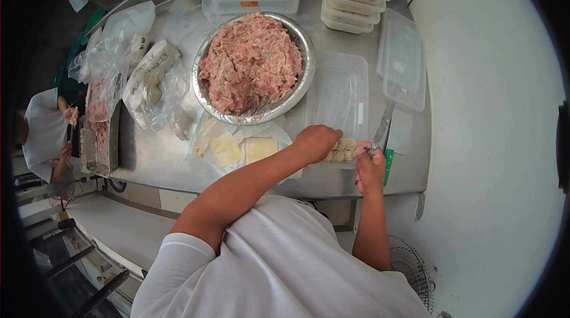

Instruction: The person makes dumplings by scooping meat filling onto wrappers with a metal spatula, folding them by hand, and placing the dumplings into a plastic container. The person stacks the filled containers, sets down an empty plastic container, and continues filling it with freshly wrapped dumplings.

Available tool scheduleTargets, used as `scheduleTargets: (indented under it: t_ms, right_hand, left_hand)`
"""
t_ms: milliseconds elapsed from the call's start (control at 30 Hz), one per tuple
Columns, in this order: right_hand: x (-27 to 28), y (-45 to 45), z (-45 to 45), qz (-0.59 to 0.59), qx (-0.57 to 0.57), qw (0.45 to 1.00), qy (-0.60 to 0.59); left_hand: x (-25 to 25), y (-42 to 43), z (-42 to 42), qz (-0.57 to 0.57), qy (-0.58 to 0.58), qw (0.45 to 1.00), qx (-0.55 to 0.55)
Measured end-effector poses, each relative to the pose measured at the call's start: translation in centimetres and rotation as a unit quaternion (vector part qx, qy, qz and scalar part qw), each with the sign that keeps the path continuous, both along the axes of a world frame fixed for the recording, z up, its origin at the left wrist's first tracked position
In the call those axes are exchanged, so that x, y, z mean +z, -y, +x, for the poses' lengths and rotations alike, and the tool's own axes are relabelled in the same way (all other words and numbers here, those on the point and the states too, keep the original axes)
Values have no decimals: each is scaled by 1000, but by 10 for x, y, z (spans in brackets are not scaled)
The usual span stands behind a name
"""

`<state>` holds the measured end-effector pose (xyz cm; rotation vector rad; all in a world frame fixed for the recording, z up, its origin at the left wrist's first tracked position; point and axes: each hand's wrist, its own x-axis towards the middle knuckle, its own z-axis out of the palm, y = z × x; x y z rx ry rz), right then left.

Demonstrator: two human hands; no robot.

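My left hand reaches over the near end of a clear plastic container, fingers pinched together; what they hold, if anything, is hidden. Small round dumplings sit in rows at that end, just under the fingertips. To their right, my right hand is closed around a narrow metal knife, blade pointing away from me. Pinkish filling appears on the fingers. Beside this hand is a green handle. Pale square wrappers lie on a white plastic sheet behind my left forearm.
A metal bowl heaped with minced meat stands mid-table. Stacked dumpling containers and lids are at the back right. Plastic-wrapped packages lie left. Another person works by a metal tray of meat.
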<state>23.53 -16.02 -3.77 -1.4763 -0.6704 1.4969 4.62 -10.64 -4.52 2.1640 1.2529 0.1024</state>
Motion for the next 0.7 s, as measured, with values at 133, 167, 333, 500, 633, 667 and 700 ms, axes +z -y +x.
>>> scheduleTargets:
  t_ms: [133, 167, 333, 500, 633, 667, 700]
  right_hand:
    - [-3, -7, 2, 33, 86, 983, 158]
    - [-7, -10, 2, 78, 137, 953, 260]
    - [70, -54, -31, 317, 254, 797, 446]
    - [118, -102, -88, 412, 416, 524, 618]
    - [112, -126, -128, 441, 460, 407, 654]
    - [104, -128, -132, 425, 476, 400, 657]
    - [104, -130, -139, 412, 491, 392, 660]
  left_hand:
    - [4, 5, -7, -17, -39, 999, -33]
    - [5, 9, -14, -17, -41, 999, -19]
    - [24, 49, -86, 165, 162, 968, 95]
    - [-11, 102, -140, 94, 111, 975, 165]
    - [-30, 111, -145, 96, 128, 970, 184]
    - [-34, 112, -143, 99, 131, 969, 187]
    - [-33, 111, -142, 103, 133, 967, 193]
